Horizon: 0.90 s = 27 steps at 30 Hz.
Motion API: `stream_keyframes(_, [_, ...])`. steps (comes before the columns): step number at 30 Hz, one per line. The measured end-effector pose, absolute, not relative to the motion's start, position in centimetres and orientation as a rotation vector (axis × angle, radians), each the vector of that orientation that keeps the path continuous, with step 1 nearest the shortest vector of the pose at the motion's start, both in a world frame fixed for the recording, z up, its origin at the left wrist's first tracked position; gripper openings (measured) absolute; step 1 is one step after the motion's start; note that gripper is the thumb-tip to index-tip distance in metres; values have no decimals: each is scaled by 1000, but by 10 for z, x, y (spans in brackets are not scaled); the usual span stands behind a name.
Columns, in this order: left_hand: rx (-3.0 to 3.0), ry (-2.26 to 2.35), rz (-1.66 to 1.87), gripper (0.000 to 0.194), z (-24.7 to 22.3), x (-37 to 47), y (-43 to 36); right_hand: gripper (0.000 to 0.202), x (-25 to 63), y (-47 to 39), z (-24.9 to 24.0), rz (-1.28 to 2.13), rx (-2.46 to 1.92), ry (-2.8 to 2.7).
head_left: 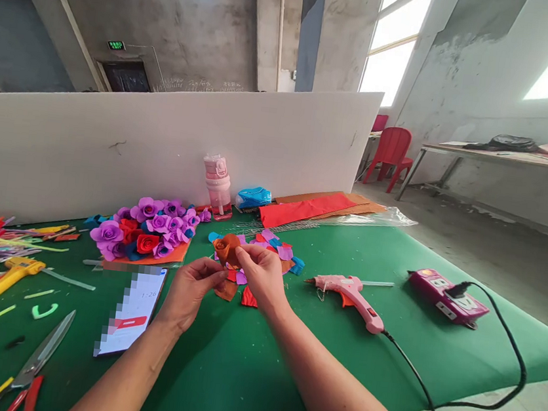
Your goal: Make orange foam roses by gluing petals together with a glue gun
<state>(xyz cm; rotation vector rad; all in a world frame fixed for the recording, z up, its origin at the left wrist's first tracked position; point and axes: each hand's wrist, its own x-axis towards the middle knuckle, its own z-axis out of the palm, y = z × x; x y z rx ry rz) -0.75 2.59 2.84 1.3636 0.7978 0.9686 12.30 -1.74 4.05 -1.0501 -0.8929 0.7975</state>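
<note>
A brown paper flower (226,247) is held up over the table between my two hands. My right hand (263,278) pinches its petals from the right side. Below the flower, my left hand (194,287) has thumb and finger pressed together at its underside; the stem, if there is one, is hidden. Cut paper petals (284,251) in purple, blue, red and brown lie on the table just behind and under my hands. A pink glue gun (350,295) with a clear stick in its back lies to the right of my right hand.
Finished paper roses (155,225), a phone (136,312), scissors (42,354) and a yellow glue gun (8,277) lie left. A magenta power strip (446,296) with a black cord sits right. A pink bottle (217,189) and red paper (306,210) are at the back, before a white partition (162,146).
</note>
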Motion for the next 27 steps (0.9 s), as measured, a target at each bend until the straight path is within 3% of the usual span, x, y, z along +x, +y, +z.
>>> stream_keyframes(27, [1385, 853, 975, 19, 35, -7, 21, 25, 123, -12, 30, 779, -1031, -916])
